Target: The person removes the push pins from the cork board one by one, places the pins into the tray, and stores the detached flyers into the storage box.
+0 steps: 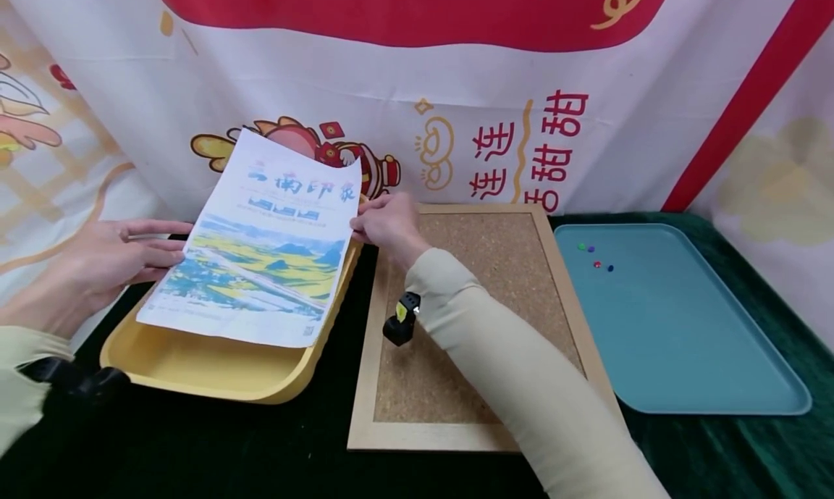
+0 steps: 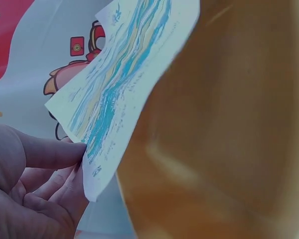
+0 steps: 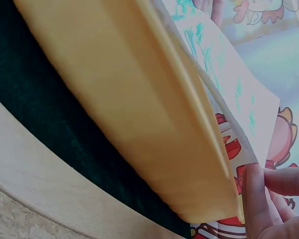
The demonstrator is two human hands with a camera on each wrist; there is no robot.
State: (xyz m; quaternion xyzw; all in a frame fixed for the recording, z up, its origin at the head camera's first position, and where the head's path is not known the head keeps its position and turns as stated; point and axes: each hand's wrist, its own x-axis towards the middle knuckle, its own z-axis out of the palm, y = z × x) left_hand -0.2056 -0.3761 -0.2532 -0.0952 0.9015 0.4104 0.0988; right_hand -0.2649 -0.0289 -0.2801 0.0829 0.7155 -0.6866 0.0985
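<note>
A printed paper sheet point(image 1: 260, 245) with a yellow and blue landscape picture is tilted over a yellow tray point(image 1: 215, 372). My left hand point(image 1: 98, 263) pinches the sheet's left edge between thumb and fingers; the left wrist view shows the thumb point(image 2: 55, 152) on the printed side. At the opposite edge, my right hand point(image 1: 391, 227) pinches the paper between thumb and fingers, close to the tray's rim. In the right wrist view the sheet point(image 3: 239, 84) bends slightly, and the right fingertips point(image 3: 256, 184) press its edge.
Right of the tray lies a wood-framed cork board point(image 1: 482, 282), partly covered by my right sleeve point(image 1: 515, 361). Beyond it is a blue tray point(image 1: 704, 325) with several small coloured pins point(image 1: 596, 265). A dark green cloth point(image 1: 274, 448) covers the table, and a printed backdrop point(image 1: 365, 86) hangs behind.
</note>
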